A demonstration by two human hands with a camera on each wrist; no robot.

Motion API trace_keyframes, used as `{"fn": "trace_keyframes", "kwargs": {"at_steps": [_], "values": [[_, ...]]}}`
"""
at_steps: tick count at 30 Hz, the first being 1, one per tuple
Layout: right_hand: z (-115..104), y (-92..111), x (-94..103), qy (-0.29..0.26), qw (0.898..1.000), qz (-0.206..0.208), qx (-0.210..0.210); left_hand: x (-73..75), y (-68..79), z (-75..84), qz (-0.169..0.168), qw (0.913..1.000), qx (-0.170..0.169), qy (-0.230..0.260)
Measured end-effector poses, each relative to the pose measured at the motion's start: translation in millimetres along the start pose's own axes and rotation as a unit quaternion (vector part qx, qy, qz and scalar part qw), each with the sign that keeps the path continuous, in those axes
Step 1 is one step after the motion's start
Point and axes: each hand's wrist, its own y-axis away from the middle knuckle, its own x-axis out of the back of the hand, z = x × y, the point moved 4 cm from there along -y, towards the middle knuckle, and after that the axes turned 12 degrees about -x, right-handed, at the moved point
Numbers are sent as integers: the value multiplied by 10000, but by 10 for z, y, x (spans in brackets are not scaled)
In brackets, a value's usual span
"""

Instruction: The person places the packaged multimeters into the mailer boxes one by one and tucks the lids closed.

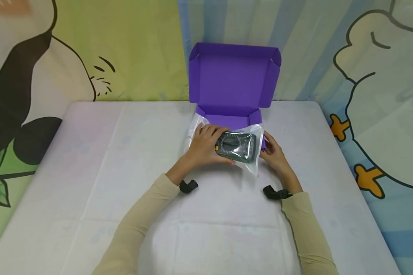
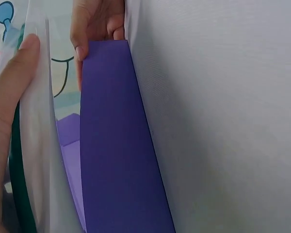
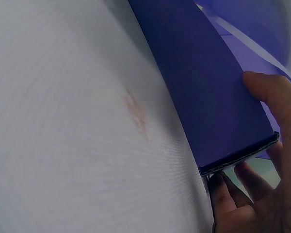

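Head view: left fingers, spread wide, grip the bagged multimeter; right fingers grip the purple box.

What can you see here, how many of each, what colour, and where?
table cover: one, white, under everything
box: one, purple, open on the cover
dial gadget: one, dark green, inside the bag
plastic bag: one, whitish and clear, around the gadget
mark: one, brownish, beside the box
cartoon backdrop: count unclear, multicoloured, around the table
wrist devices: two, black, at the wrists
sleeves: two, beige, on the arms
left hand: one, bare, gripping the bag
right hand: one, bare, holding the box's corner
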Motion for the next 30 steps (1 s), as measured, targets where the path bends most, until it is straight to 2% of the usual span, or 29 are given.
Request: {"fn": "trace_keyframes", "kwargs": {"at_steps": [8, 12, 17, 24, 27, 30], "values": [[29, 22, -24, -43, 9999, -117, 14, -67, -65, -19, -98, 9974, 693, 147], [-43, 54, -31, -82, 9999, -150, 10, -97, -128, -49, -175, 9947, 1004, 99], [-137, 81, -30, -36, 9998, -158, 73, -115, -228, -101, -499, 9927, 1097, -51], [-39, 37, -6, -78, 9992, -238, 308, -164, -317, -174, -941, 9884, 1191, 53], [-32, 44, -2, -49, 9995, -214, 244, -192, -339, -206, -1067, 9861, 1275, 36], [-127, 104, -31, 130, 9997, -174, 89, -230, -351, -255, -1154, 9840, 1358, -8]]}}
